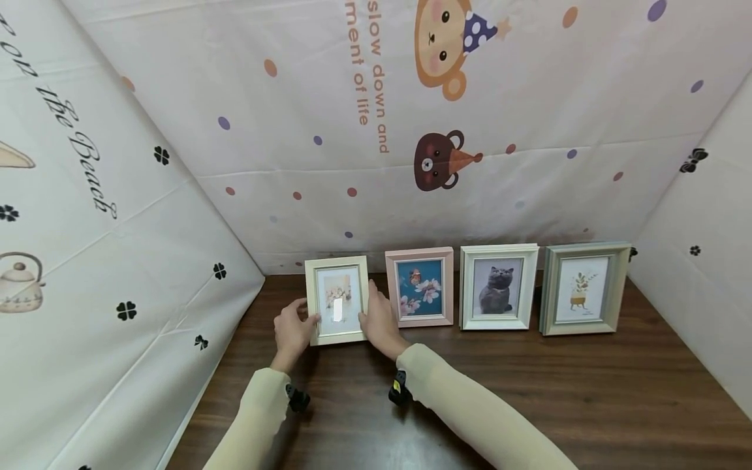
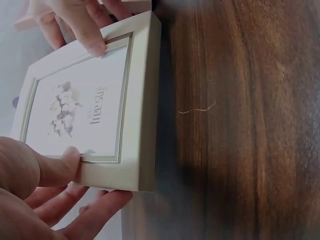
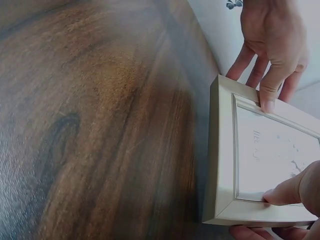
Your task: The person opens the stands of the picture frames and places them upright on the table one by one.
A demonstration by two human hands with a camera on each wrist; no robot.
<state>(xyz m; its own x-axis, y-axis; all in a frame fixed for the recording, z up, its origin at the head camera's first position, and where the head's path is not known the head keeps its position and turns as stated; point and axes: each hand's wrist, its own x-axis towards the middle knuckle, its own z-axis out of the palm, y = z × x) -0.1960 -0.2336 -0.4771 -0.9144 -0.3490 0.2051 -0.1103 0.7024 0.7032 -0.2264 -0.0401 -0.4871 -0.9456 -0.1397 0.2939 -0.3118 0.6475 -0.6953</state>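
A cream picture frame [image 1: 337,338] with a flower print stands at the left of a row, tilted slightly in the head view. My left hand [image 1: 292,331] grips its left side, thumb on the front and fingers behind. The right hand [image 1: 380,321] holds the opposite side the same way. In the left wrist view the cream frame's lower edge [image 2: 145,110] shows close to the wood, with lettering on the print. The right wrist view shows both thumbs on the frame's front border [image 3: 226,165]; the fingers behind are partly hidden.
To the right stand a pink frame [image 1: 420,321] with blossoms, a white frame [image 1: 496,322] with a grey cat, and a grey-green frame [image 1: 578,328] with a plant print. Behind the brown wooden table [image 1: 529,405] rises a printed cloth wall [image 1: 329,215]; another cloth wall [image 1: 176,274] borders the left.
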